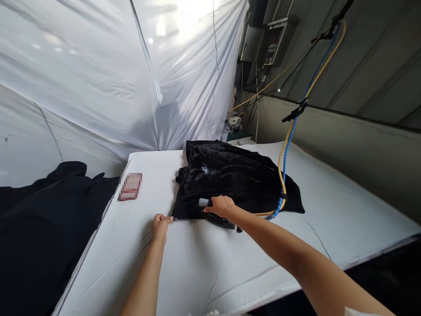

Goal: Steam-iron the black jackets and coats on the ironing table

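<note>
A black plush-lined garment (230,171) lies spread on the white-covered table (194,263). My left hand (159,226) is closed, with thumb and finger pinching the garment's near left corner. My right hand (223,207) wraps round the handle of a steam iron (219,220), whose dark base rests along the garment's near edge. The grey end of the handle sticks out to the left of my fingers. Most of the grip is hidden under my hand. A blue and yellow hose and cord (285,162) run from the iron up to the right.
A pixelated red packet (130,186) lies on the table's left side. Dark cloth (55,228) is heaped beyond the left edge. White sheeting (98,79) hangs behind. The hose hangs from a clipped overhead support (329,35). An electrical box (274,44) is on the back wall.
</note>
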Tool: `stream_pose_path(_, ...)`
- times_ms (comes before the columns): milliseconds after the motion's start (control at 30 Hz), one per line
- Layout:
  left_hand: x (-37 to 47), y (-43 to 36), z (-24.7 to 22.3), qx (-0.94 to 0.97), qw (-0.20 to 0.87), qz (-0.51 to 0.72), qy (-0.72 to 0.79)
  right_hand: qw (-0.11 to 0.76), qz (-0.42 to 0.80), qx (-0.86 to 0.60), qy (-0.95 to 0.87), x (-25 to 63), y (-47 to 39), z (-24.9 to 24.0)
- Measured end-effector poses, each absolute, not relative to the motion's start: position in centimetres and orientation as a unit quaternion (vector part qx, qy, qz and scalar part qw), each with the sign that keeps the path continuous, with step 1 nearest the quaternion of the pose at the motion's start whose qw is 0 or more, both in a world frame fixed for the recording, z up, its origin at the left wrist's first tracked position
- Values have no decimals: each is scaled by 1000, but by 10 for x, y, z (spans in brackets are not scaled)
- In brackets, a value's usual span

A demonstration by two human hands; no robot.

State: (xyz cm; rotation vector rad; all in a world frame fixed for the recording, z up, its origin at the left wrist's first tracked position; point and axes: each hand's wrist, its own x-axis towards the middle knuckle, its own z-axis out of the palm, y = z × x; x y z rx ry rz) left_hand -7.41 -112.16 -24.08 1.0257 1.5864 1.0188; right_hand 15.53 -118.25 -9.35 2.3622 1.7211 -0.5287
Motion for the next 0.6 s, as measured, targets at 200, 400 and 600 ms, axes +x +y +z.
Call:
stream_pose_path(200, -73, -1123, -234, 349, 548, 447, 614, 100, -155, 845, 502, 248, -1214, -87)
stream_pose_path(400, -69, -1125, -228, 361, 514, 434, 646, 112, -161, 877, 438, 337, -1254, -85)
stream_pose_path(600, -61, -1132, -216, 494, 321, 280, 758, 110, -172, 893, 402, 393, -1287, -78)
